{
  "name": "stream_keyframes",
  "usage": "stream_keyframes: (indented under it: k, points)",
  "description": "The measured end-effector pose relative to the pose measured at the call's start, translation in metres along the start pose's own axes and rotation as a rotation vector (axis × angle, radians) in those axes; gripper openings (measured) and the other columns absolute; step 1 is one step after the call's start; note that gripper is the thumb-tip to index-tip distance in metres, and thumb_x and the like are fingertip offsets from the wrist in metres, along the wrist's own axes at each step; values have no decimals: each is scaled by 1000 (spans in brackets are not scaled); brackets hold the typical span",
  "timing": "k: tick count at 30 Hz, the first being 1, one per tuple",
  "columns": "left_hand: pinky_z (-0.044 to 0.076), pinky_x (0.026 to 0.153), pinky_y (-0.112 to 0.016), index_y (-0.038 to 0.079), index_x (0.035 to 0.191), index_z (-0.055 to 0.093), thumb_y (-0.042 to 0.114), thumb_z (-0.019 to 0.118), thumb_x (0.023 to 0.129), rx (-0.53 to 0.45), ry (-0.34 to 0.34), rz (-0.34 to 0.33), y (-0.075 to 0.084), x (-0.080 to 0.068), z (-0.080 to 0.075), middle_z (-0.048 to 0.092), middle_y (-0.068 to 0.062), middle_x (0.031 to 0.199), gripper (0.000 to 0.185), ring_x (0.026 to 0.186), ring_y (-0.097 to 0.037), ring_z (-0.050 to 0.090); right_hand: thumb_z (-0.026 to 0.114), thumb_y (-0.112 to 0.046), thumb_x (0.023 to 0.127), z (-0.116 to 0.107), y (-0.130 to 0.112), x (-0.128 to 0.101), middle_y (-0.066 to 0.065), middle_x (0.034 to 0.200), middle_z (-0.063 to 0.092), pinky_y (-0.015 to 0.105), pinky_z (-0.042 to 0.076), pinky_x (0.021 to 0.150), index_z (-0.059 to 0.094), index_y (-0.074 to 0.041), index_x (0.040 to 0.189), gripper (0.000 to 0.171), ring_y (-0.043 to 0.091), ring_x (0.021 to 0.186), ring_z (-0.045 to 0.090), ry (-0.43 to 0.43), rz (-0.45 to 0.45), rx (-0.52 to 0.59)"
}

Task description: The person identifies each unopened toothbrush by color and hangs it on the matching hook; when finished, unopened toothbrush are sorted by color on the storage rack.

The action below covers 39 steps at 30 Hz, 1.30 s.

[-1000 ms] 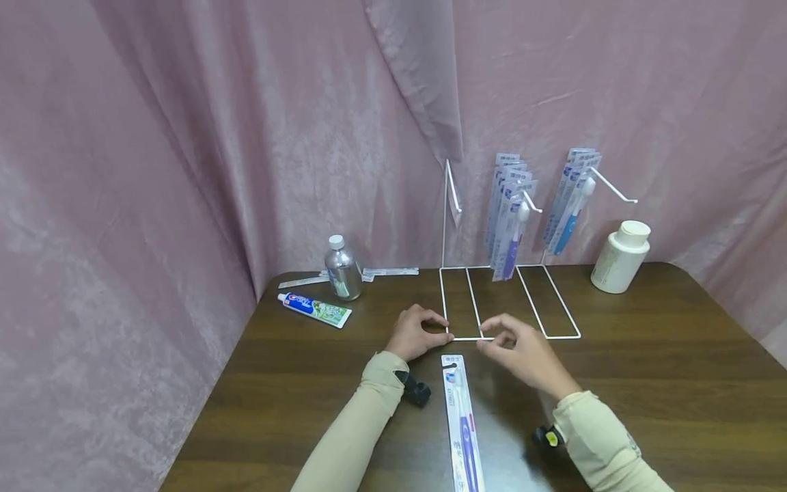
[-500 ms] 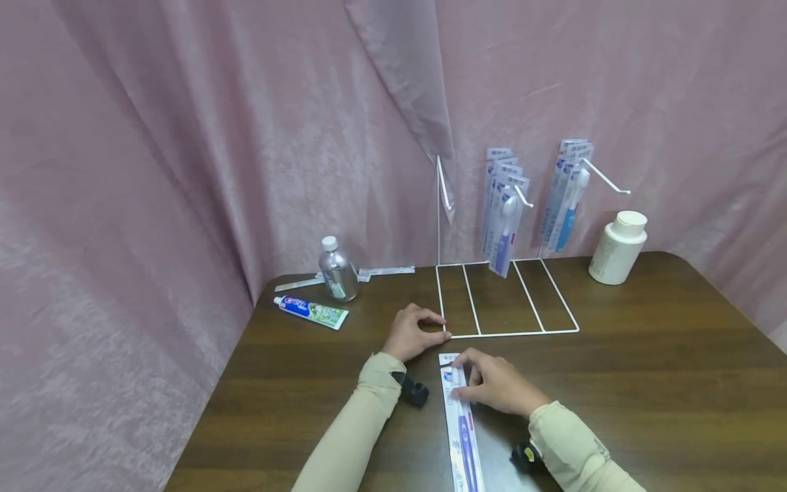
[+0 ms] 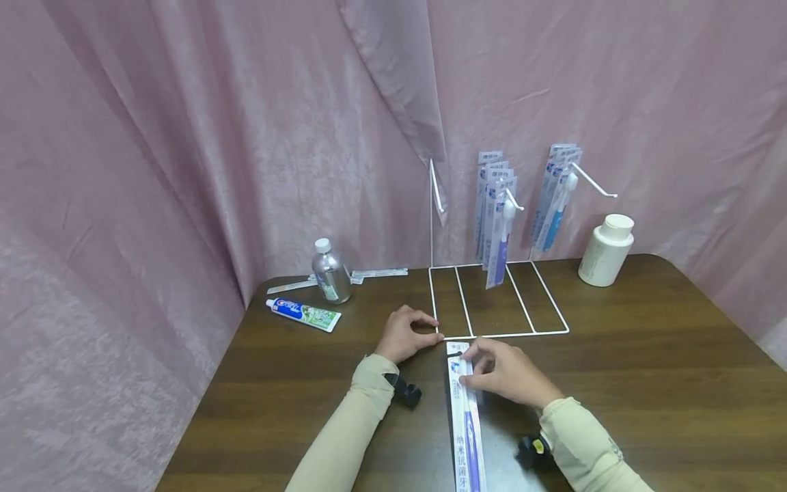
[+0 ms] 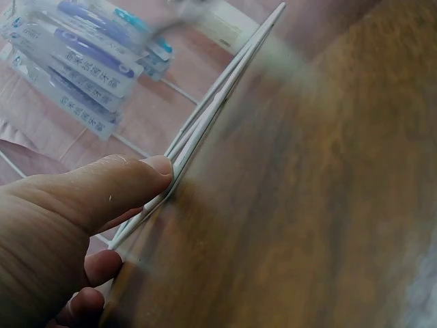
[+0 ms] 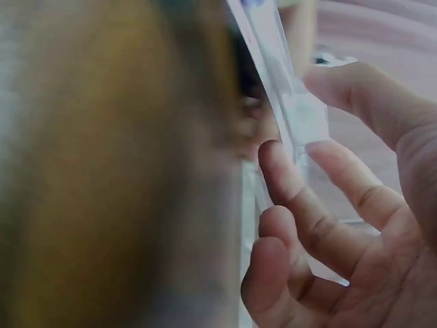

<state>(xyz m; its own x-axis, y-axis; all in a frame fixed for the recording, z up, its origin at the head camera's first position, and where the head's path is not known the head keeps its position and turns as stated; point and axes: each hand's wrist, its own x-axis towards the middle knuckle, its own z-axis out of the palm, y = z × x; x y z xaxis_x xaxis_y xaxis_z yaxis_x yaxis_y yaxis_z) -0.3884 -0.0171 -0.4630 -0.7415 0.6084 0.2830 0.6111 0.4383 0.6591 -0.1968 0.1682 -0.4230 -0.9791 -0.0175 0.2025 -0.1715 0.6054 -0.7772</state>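
My left hand (image 3: pixel 402 335) holds the front left corner of a white wire display rack (image 3: pixel 504 335), thumb and fingers at the wire. In the left wrist view the thumb (image 4: pixel 130 179) presses on that white wire (image 4: pixel 217 99). A packaged toothbrush (image 3: pixel 462 424) with a purple handle lies lengthwise before the rack. My right hand (image 3: pixel 507 372) pinches its package near the hook slot at the top end. Thumb and fingers stand on either side of the clear package (image 5: pixel 273 61) in the right wrist view, with its top end tilted up from the table.
Packaged purple toothbrushes (image 3: pixel 496 225) hang on the rack's middle hook, blue ones (image 3: pixel 555 201) on the right hook. The left hook (image 3: pixel 436 186) is bare. A white bottle (image 3: pixel 606 251) stands at right; a silver bottle (image 3: pixel 332 273), toothpaste tube (image 3: pixel 303 314) and flat packages (image 3: pixel 380 273) at left.
My right hand has left the rack's front wire and moved down to the toothbrush package, taking hold of its top end, which has risen slightly. The left hand stays at the rack corner.
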Motion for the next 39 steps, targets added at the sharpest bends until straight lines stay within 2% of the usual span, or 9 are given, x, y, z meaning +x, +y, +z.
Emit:
stream_keyframes:
  k: [4, 11, 14, 17, 20, 25, 29, 33, 39]
  points:
    - [46, 88, -35, 25, 101, 84, 37, 93, 79, -2, -4, -6, -1, -3, -1, 63, 6, 98, 27, 95, -16, 57, 90, -18, 83, -21, -17, -2, -8, 79, 70, 30, 52, 61, 72, -15, 107, 30, 8, 69, 65, 135, -59, -62]
    - [45, 88, -35, 24, 101, 85, 37, 93, 79, 5, 1, -10, -2, -6, -2, 63, 5, 100, 27, 97, -17, 56, 89, -8, 80, -79, -51, -5, -4, 90, 77, 24, 39, 49, 78, -19, 114, 38, 6, 54, 48, 544, -262, -319]
    - [45, 88, -35, 25, 100, 85, 37, 93, 78, 11, 8, -23, -3, -7, -4, 63, 5, 100, 27, 98, -17, 56, 88, -6, 80, -101, -61, 0, 2, 91, 77, 19, 36, 51, 79, -18, 120, 42, 4, 55, 45, 699, -316, -360]
    - [45, 89, -36, 25, 100, 84, 37, 93, 79, 21, 10, -32, -2, -7, -6, 63, 4, 101, 27, 98, -18, 56, 86, -7, 82, -116, -67, 8, 4, 93, 76, 16, 32, 55, 80, -19, 122, 42, 0, 58, 43, 802, -340, -390]
    - [45, 88, -35, 25, 101, 85, 38, 93, 79, 25, 3, -34, -1, -7, -7, 63, 4, 102, 26, 99, -18, 56, 85, -8, 83, -123, -69, 18, 4, 94, 75, 15, 30, 58, 80, -20, 123, 42, -3, 62, 40, 854, -336, -408]
    - [44, 90, -34, 27, 102, 84, 39, 92, 80, 20, -16, -43, 0, -1, -3, 63, 7, 104, 26, 101, -16, 56, 84, -10, 85, -129, -68, 29, 8, 96, 76, 17, 29, 59, 81, -19, 123, 39, -4, 64, 40, 887, -311, -402]
    - [44, 90, -34, 29, 102, 84, 40, 93, 80, 18, -18, -54, 0, 0, -1, 63, 8, 105, 26, 102, -15, 56, 84, -12, 86, -128, -67, 39, 10, 99, 78, 17, 29, 58, 80, -19, 123, 38, -1, 61, 42, 877, -288, -386]
    - [44, 90, -34, 28, 101, 84, 39, 93, 79, 20, -21, -65, 3, -2, -3, 63, 7, 105, 26, 102, -15, 56, 84, -18, 88, -126, -67, 49, 11, 104, 79, 19, 30, 53, 79, -20, 125, 37, 2, 55, 42, 843, -218, -378]
    - [44, 89, -33, 27, 102, 85, 38, 93, 80, 23, -17, -61, 9, -5, -7, 63, 6, 105, 26, 102, -16, 55, 84, -26, 90, -123, -64, 62, 9, 107, 80, 30, 28, 51, 78, -20, 125, 36, 7, 50, 38, 854, -138, -387]
